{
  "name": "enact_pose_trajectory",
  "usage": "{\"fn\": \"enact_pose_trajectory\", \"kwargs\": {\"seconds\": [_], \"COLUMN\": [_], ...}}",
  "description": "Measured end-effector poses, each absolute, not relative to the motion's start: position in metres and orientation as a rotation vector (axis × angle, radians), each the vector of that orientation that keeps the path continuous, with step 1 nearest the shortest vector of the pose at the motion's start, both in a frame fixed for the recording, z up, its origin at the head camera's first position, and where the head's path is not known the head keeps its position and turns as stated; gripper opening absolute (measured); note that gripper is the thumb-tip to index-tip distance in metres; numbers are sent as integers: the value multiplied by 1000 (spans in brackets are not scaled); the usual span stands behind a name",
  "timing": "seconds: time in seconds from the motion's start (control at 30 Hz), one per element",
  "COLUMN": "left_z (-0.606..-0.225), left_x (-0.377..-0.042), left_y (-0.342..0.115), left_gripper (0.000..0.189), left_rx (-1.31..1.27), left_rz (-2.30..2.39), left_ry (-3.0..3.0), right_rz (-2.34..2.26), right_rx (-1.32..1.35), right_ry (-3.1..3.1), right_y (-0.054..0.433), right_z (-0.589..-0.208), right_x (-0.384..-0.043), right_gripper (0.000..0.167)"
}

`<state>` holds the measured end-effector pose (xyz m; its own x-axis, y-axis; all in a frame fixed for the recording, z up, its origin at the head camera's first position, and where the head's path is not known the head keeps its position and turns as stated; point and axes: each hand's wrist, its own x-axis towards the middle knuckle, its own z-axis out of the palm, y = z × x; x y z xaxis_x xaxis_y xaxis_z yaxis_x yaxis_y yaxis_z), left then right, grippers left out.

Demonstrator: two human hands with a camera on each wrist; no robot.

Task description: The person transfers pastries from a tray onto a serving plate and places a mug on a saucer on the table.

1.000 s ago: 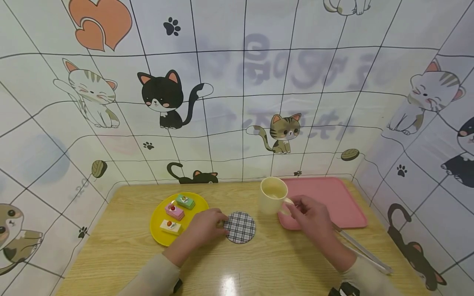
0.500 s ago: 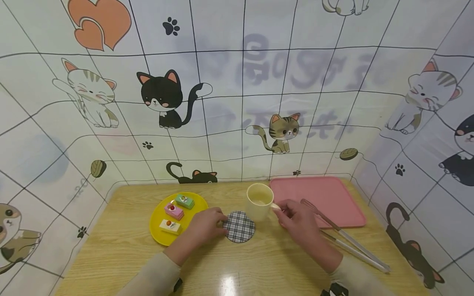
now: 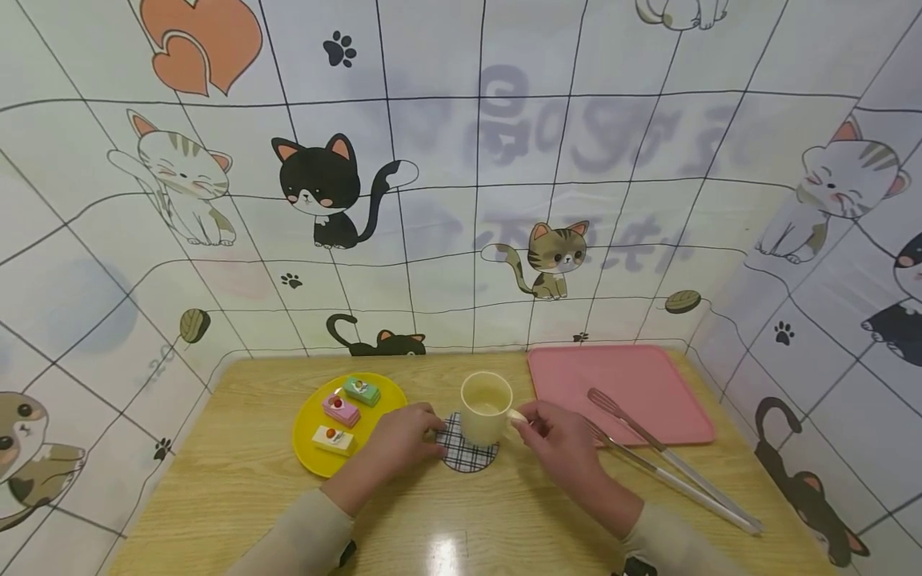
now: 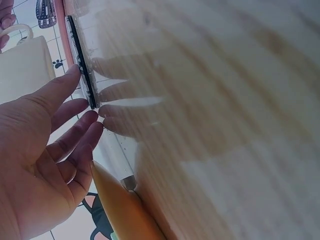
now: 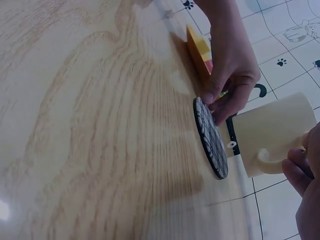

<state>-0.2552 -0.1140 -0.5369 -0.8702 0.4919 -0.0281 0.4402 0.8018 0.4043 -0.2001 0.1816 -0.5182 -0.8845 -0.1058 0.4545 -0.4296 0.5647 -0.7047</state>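
Note:
My right hand (image 3: 565,444) pinches the handle of a cream mug (image 3: 486,416), which is upright. In the head view the mug overlaps the far part of a round black-and-white checked coaster (image 3: 464,460). From the right wrist view, a small gap shows between the mug's base (image 5: 243,145) and the coaster (image 5: 212,140). My left hand (image 3: 405,438) holds the coaster's left edge between thumb and fingers, with the coaster flat on the wooden table. The left wrist view has the thumb on the edge of the coaster (image 4: 80,62) and the other fingers curved beside it.
Left of the coaster is a yellow plate (image 3: 306,448) bearing a green, a pink and a white toy cake slice. A pink tray (image 3: 641,376) lies at the back right. A whisk (image 3: 648,440) and another long-handled utensil (image 3: 677,480) lean across its front edge. Printed cloth walls surround the table.
My right hand has carried the mug leftward and nearer, from beside the pink tray to over the coaster. The whisk has come into full view. My left hand stays at the coaster.

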Motion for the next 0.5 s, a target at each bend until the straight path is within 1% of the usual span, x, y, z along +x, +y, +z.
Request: {"fn": "enact_pose_trajectory", "kwargs": {"seconds": [0.5], "left_z": [-535], "left_x": [-255], "left_y": [-114], "left_gripper": [37], "left_rx": [762], "left_rz": [600], "left_ry": [2869], "right_rz": [1235], "right_rx": [419], "right_ry": [-2498], "right_y": [167], "right_z": [-532], "right_x": [-198], "right_gripper": [14]}}
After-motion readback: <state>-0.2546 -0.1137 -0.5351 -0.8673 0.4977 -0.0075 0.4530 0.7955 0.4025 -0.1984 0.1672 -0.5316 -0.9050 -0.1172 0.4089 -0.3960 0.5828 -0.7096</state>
